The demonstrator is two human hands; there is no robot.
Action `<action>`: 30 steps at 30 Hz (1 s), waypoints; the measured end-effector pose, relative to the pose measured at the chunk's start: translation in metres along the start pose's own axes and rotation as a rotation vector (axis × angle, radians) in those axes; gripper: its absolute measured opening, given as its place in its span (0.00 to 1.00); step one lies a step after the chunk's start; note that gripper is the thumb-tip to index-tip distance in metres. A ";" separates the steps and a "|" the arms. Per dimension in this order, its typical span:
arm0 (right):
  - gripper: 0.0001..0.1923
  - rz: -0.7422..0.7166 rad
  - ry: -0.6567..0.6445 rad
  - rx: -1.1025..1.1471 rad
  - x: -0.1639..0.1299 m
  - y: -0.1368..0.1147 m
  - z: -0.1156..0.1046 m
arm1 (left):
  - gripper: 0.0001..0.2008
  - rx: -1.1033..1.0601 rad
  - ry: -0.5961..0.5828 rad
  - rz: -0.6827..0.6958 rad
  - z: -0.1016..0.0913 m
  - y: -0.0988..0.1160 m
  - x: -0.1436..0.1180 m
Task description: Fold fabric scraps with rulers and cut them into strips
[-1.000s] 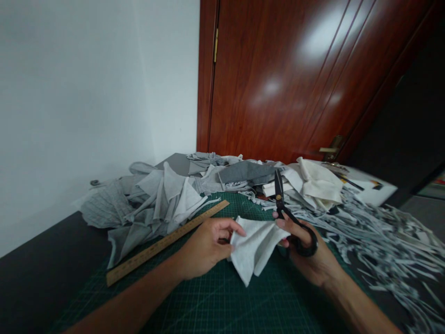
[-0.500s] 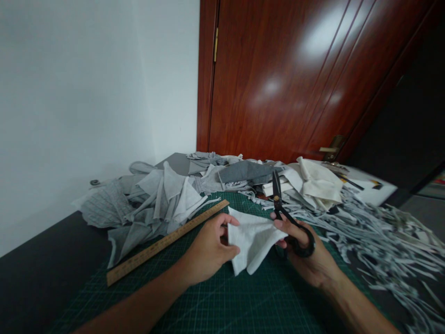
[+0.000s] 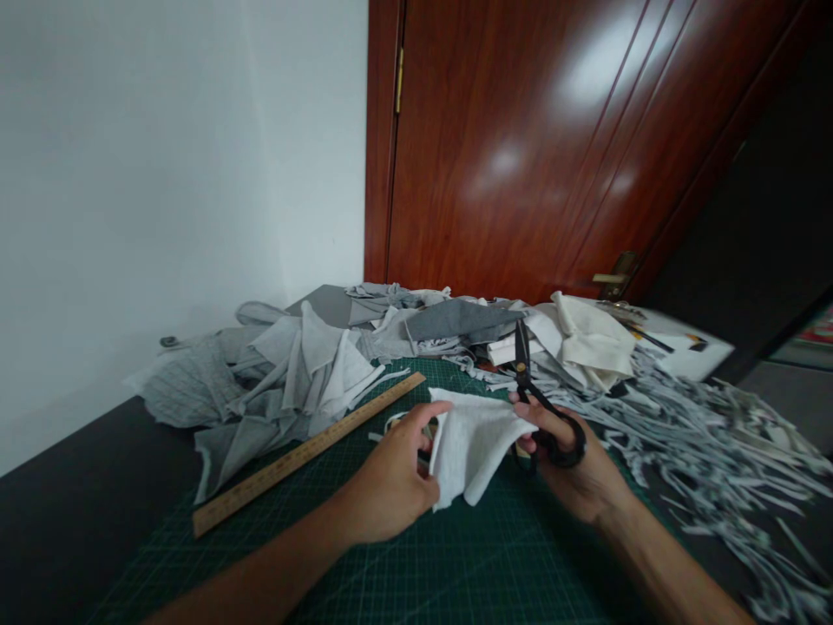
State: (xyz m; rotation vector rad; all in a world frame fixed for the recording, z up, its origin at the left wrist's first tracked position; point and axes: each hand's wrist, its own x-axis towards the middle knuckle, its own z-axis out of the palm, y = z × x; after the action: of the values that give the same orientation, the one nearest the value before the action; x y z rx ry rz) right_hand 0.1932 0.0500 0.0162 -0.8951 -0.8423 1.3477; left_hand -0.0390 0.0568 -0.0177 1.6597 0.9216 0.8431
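Observation:
Between my two hands a piece of pale grey fabric (image 3: pixel 469 444) is held up over the green cutting mat (image 3: pixel 416 569). My left hand (image 3: pixel 396 477) pinches its left edge, thumb low and index finger on top. At the opposite edge, the thumb and fingers of my right hand (image 3: pixel 569 460) grip the fabric's right corner. The same hand carries black scissors (image 3: pixel 521 360), blades pointing up and away, with a finger through a handle loop. Behind my left fingers something small and light-coloured shows, mostly hidden. A wooden ruler (image 3: pixel 312 451) lies slanted on the mat, left of my left hand.
Crumpled grey fabric pieces (image 3: pixel 286 365) are heaped at the left. Darker grey cloth (image 3: pixel 462 321) and cream cloth (image 3: pixel 595 343) lie at the back. Narrow grey fabric strips (image 3: pixel 703 443) spread over the right side. A white wall and a brown door (image 3: pixel 495 156) stand behind.
The fabric has been turned slightly and its lower edge sits a little higher. A light-coloured bit now shows behind my left fingers. The view has shifted slightly; both hands keep their grip.

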 end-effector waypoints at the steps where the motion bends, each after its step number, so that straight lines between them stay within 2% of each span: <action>1: 0.19 0.001 0.000 0.001 0.000 0.000 0.000 | 0.47 -0.006 0.009 0.014 0.001 0.000 0.000; 6: 0.19 -0.002 0.011 0.003 0.003 0.001 -0.005 | 0.48 -0.021 0.010 0.013 0.000 0.003 0.001; 13: 0.19 -0.016 0.047 0.001 0.007 0.001 -0.009 | 0.41 -0.081 0.052 -0.018 -0.004 0.007 0.005; 20: 0.22 -0.019 0.072 -0.047 0.009 0.001 -0.010 | 0.47 -0.070 -0.049 -0.001 -0.006 0.000 0.005; 26: 0.21 -0.110 0.129 -0.170 0.017 0.005 -0.019 | 0.53 -0.290 -0.184 0.047 -0.006 0.006 0.004; 30: 0.21 -0.182 0.203 -0.278 0.021 0.009 -0.024 | 0.57 -0.431 -0.167 0.105 -0.006 0.013 0.003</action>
State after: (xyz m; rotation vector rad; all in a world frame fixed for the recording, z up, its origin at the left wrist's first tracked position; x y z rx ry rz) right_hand 0.2121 0.0700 -0.0024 -1.1220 -0.9420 0.9788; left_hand -0.0406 0.0598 -0.0033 1.3832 0.4972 0.8873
